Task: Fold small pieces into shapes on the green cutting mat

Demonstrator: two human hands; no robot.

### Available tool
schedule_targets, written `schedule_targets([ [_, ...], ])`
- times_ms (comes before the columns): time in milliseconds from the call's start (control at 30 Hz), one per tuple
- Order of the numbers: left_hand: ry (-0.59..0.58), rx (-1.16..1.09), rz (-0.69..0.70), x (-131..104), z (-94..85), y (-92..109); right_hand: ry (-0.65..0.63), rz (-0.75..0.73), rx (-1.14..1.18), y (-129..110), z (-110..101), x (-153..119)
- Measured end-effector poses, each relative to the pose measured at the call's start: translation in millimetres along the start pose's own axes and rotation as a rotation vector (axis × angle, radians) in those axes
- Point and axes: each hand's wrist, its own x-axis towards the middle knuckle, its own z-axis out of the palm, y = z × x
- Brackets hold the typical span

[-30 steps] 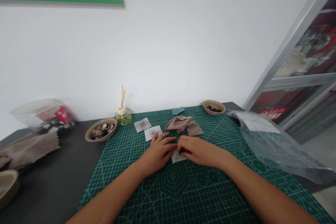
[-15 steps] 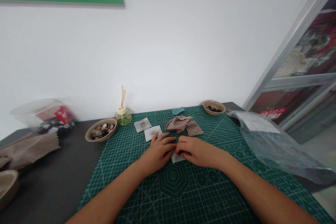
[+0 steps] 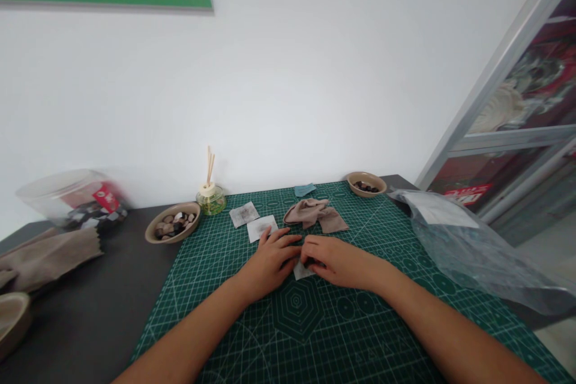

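Small white square (image 3: 303, 270) is seen on the green mat (image 3: 342, 342), partly covered by the fingers. Right hand (image 3: 335, 258) is curled over it, probably at something dark; grip can't be told. Left hand (image 3: 267, 264) is spread alongside, nothing visibly grasped.

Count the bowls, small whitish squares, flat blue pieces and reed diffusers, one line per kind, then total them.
Bowls: 3, one cut off by the frame
Whitish squares: 3
Blue piece: 1
Reed diffuser: 1
Total: 8
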Motion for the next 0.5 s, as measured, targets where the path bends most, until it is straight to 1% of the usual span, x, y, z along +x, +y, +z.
schedule_targets([
  [500, 0.009, 0.004, 0.003, 0.3, 0.5, -0.1, 0.004, 0.003, -0.005, 2.6, 1.2, -0.5],
])
